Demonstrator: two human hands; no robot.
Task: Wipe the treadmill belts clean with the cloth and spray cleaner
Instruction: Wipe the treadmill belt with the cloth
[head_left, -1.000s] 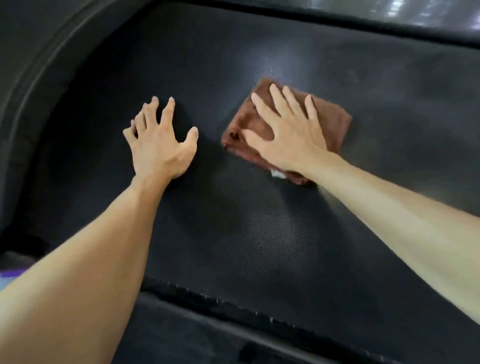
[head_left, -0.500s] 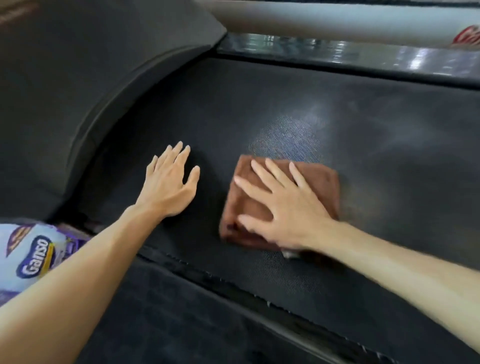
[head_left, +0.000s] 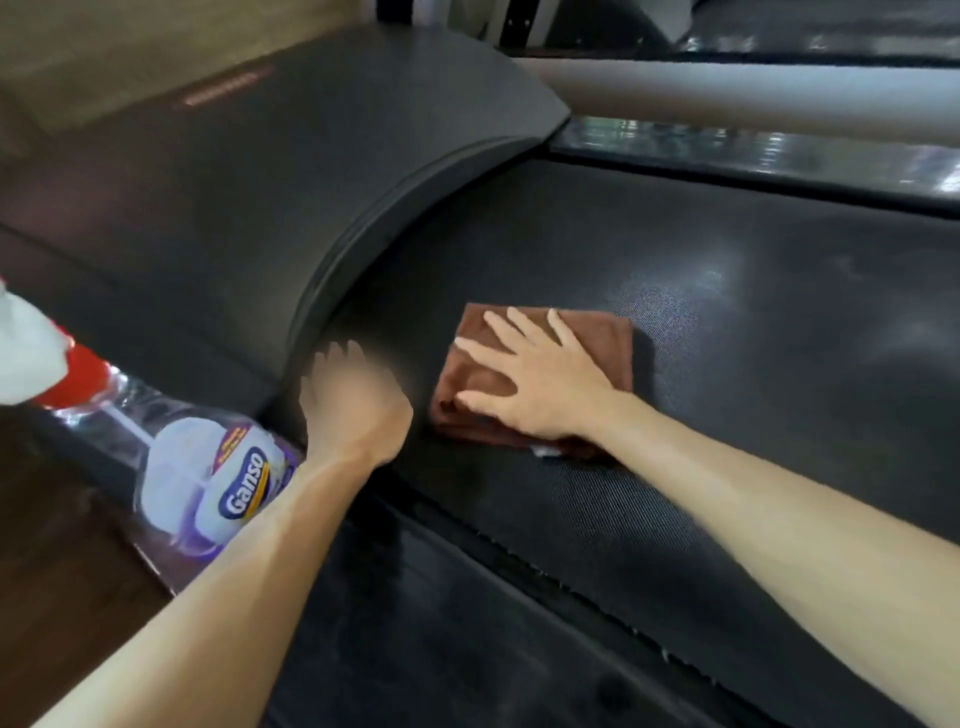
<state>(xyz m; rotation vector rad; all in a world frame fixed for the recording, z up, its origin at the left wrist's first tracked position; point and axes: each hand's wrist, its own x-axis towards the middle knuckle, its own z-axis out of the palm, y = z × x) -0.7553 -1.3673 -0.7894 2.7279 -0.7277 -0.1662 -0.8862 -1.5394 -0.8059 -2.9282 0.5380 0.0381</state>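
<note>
The right hand (head_left: 540, 384) lies flat on a folded brown cloth (head_left: 597, 338), its fingers (head_left: 524, 325) straight and spread, the palm pressing the cloth onto the dark textured treadmill belt (head_left: 727, 415). The cloth sits toward the front of the belt, near the curved edge of the black motor cover (head_left: 311, 182), and a small white tag peeks from under its near edge. The left hand (head_left: 353, 400) is beside the cloth, apart from it, over the belt close to where the cover curves down; it is smeared by motion blur, so whether it touches the belt or how its fingers lie cannot be told, though it seems to hold nothing. At the left, partly behind the left forearm, a clear spray bottle (head_left: 208, 478) lies tilted on its side against the treadmill's edge, with a red collar and a white trigger head. Its purple and white label reads "Ganso" in white letters on a dark blue oval; the smaller print is too blurred to read. A pale rail (head_left: 727, 98) runs along the belt's far side.
</note>
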